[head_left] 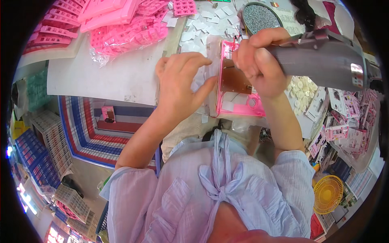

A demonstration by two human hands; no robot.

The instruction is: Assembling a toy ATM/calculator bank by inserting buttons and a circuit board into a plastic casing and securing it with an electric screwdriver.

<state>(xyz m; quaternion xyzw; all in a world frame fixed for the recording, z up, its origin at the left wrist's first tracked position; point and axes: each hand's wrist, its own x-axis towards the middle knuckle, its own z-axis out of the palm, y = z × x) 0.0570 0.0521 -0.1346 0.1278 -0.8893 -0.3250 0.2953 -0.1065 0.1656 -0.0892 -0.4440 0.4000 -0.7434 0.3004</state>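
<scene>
A dark grey electric screwdriver (320, 60) is gripped in my right hand (263, 65), its body reaching out to the right. That hand is over a pink plastic frame (239, 109) with a brown panel (233, 79) set in it. The tool's tip is hidden behind my fingers, so I cannot tell whether it touches the frame. My left hand (178, 83) hovers just left of the frame, thumb and fingers apart, with nothing in it. Beyond the frame, a round container of small metal screws (261, 19) stands on the worktable (105, 77).
Pink plastic parts (125, 38) are heaped at the far left, some bagged. White paper pieces (200, 26) lie scattered beyond the frame. White plastic parts (302, 93) and printed pink pieces (348, 129) pile up at right. A striped container (77, 125) stands lower left; a yellow basket (328, 194) lower right.
</scene>
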